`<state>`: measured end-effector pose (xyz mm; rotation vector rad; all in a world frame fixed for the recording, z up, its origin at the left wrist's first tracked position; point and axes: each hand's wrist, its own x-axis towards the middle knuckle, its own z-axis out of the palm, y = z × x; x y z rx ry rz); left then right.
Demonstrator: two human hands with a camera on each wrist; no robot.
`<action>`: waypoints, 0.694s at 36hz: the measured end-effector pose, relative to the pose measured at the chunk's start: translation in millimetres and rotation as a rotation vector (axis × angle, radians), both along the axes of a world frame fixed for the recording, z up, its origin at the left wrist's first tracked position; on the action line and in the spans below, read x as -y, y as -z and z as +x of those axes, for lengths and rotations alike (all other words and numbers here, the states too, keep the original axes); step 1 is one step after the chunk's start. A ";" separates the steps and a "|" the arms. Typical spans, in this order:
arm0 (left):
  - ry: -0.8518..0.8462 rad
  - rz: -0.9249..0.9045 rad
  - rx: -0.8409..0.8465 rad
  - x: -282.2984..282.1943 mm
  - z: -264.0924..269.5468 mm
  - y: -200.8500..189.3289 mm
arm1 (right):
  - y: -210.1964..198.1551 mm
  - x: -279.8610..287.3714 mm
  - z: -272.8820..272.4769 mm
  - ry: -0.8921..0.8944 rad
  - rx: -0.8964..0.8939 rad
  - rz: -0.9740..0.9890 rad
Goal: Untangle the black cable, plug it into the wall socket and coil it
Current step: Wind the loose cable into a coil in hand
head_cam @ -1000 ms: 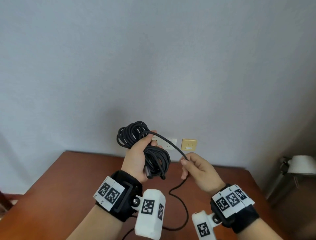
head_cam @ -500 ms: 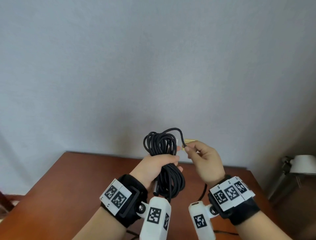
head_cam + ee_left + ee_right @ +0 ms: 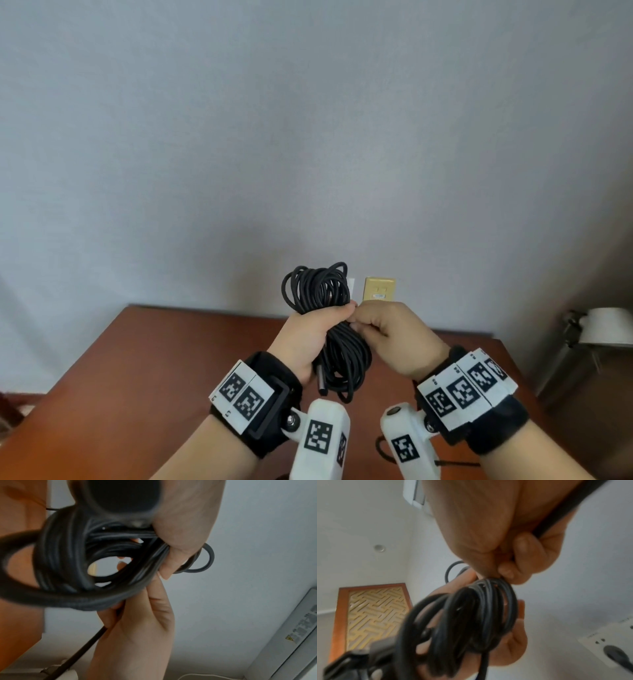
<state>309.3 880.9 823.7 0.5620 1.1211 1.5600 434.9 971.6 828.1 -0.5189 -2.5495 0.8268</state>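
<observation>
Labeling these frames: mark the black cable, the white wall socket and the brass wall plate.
black cable (image 3: 317, 291), head view, upper loops of the coil.
white wall socket (image 3: 606, 639), right wrist view, its face.
brass wall plate (image 3: 379, 288), head view, centre.

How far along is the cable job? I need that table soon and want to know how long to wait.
Plugging in looks done: a black plug sits in the white wall socket. Coiling is in hand: the left hand grips a thick bundle of the black cable, and the right hand pinches a strand against it. Left: a short slack run still trails below the wrists, so a few more loops.
</observation>
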 end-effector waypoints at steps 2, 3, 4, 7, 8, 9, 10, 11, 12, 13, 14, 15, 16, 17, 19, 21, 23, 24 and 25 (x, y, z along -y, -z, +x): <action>-0.026 -0.008 0.013 -1.4 -1.2 -0.3 | 0.3 1.6 -1.3 0.025 -0.073 -0.147; -0.039 -0.003 0.020 -2.6 -1.9 -1.6 | 0.8 1.8 -2.4 0.041 -0.106 -0.209; -0.049 0.003 0.027 -3.7 -2.9 -2.8 | 1.1 1.1 -3.9 0.056 -0.127 -0.248; -0.038 0.008 0.076 -5.3 -4.3 -4.5 | -0.4 -2.9 -4.4 0.020 -0.129 -0.345; -0.013 0.006 0.112 -5.7 -4.7 -3.1 | -1.7 -4.0 -3.7 -0.008 -0.109 -0.376; 0.010 0.000 0.152 -6.0 -4.8 -2.2 | -2.6 -5.0 -2.6 -0.033 -0.085 -0.393; 0.027 -0.005 0.196 -6.2 -5.3 -1.2 | -3.3 -5.5 -1.3 -0.050 -0.058 -0.389; 0.032 -0.011 0.231 -6.5 -6.1 -0.3 | -3.2 -6.6 -0.2 -0.058 -0.039 -0.367; 0.029 -0.013 0.262 -7.0 -6.6 0.1 | -3.1 -7.5 0.5 -0.066 -0.034 -0.335; 0.020 -0.017 0.281 -7.5 -6.9 0.6 | -2.1 -8.4 0.8 -0.069 -0.033 -0.312; 0.008 -0.019 0.298 -8.0 -7.2 1.2 | -1.1 -8.5 1.2 -0.073 -0.035 -0.312; -0.006 -0.019 0.309 -8.2 -7.3 0.7 | -0.2 -8.0 1.0 -0.076 -0.043 -0.330; -0.022 -0.017 0.321 -8.3 -7.8 0.2 | 1.1 -7.8 0.7 -0.071 -0.056 -0.350; -0.032 -0.010 0.331 -8.6 -8.6 -1.2 | 2.5 -7.8 0.9 -0.050 -0.066 -0.364; -0.059 0.014 0.351 -8.4 -13.1 -5.9 | 5.9 -9.1 3.7 0.042 -0.059 -0.401; -0.129 0.043 0.347 -9.4 -20.9 -11.5 | 11.0 -12.5 8.9 0.085 -0.031 -0.465; -0.208 0.079 0.343 -8.4 -28.9 -16.9 | 15.5 -17.1 13.8 0.093 -0.019 -0.515; -0.246 0.086 0.340 -7.9 -32.3 -17.9 | 17.2 -19.5 16.1 0.102 -0.027 -0.552; -0.273 0.089 0.333 -7.2 -34.4 -19.3 | 18.5 -21.9 17.8 0.125 -0.036 -0.590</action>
